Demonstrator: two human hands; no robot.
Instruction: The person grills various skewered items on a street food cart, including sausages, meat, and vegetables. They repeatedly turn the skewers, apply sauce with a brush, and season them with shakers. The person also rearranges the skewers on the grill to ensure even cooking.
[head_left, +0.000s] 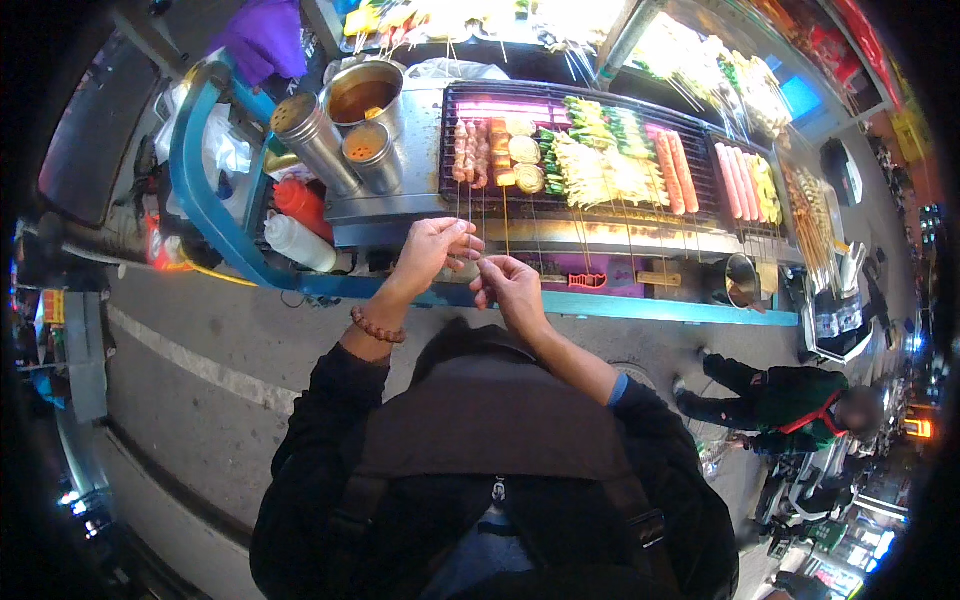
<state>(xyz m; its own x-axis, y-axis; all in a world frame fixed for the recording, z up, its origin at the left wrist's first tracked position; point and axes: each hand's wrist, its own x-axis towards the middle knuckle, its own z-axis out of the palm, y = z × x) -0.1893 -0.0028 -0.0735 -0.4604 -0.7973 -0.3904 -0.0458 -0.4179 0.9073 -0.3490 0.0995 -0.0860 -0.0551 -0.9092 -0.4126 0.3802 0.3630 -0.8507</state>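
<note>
Several meat skewers (470, 154) lie at the left end of a grill grate (450, 105), their thin sticks pointing towards me. My left hand (429, 251), with a beaded bracelet (377, 325) at the wrist, pinches these sticks between thumb and fingers. Just right of it, my right hand (514, 289) has its fingertips closed on the lower end of a meat skewer's stick. A skewer of browned cubes (501, 150) and one of pale rolled slices (525, 154) lie beside the meat. Farther right are green vegetables (589, 124), enoki mushroom skewers (611, 176) and sausages (675, 172).
Left of the grill stand a pot of brown sauce (365, 97), shaker canisters (315, 142), a red squeeze bottle (300, 204) and a white one (300, 241). A blue rail (600, 306) edges the cart. A person (795, 409) is on the pavement at right.
</note>
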